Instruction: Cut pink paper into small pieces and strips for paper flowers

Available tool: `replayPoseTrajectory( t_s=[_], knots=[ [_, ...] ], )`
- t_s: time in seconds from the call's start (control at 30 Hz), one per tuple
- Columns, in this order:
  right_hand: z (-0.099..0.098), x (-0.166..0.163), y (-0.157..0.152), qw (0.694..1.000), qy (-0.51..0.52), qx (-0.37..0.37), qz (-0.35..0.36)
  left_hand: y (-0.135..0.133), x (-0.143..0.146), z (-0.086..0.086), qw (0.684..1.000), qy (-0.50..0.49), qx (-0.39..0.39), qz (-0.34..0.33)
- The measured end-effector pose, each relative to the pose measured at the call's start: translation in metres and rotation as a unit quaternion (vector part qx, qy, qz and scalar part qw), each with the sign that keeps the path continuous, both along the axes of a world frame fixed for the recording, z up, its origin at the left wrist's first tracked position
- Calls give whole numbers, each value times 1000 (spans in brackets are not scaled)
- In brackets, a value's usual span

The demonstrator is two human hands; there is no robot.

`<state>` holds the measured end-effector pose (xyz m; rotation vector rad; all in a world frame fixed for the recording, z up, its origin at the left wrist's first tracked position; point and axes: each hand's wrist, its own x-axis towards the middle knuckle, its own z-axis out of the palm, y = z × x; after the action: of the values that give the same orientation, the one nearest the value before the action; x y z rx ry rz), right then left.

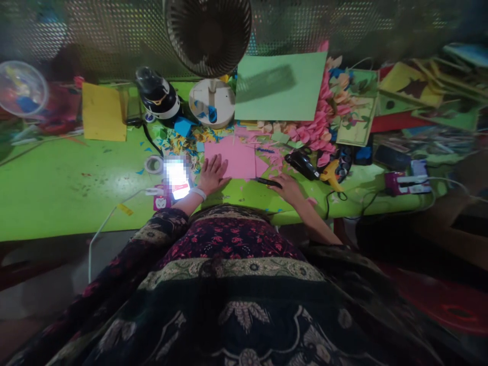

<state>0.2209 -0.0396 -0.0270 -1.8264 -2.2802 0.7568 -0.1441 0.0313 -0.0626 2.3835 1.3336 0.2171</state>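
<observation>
My left hand (pixel 214 175) lies flat on the left part of a pink sheet of paper (pixel 240 157), its fingers spread. My right hand (pixel 287 188) is closed around a slim black tool (pixel 269 182), which looks like a cutter. The tool's tip points left and is close to the sheet's lower right edge; I cannot tell whether it touches the paper. Pink scraps lie on the right side of the sheet. Left of my left hand is a lit phone (pixel 179 188), with a tape roll (pixel 154 164) beside it.
A green table (pixel 57 188) carries many paper scraps (pixel 179 142). Behind stand a fan (pixel 209 35), a dark bottle (pixel 158 96) and a light green sheet (pixel 280 89). Pink paper flowers (pixel 322 127), a black stapler-like object (pixel 303 163) and a yellow-orange tool (pixel 332 174) are on the right.
</observation>
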Motion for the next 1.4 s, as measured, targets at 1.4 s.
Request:
replayPoseTrajectory(
  t_s=[1.4],
  knots=[
    [-6,-58,-13,996,-48,68,-39,-1,30,12,999,36,-25,4]
  ],
)
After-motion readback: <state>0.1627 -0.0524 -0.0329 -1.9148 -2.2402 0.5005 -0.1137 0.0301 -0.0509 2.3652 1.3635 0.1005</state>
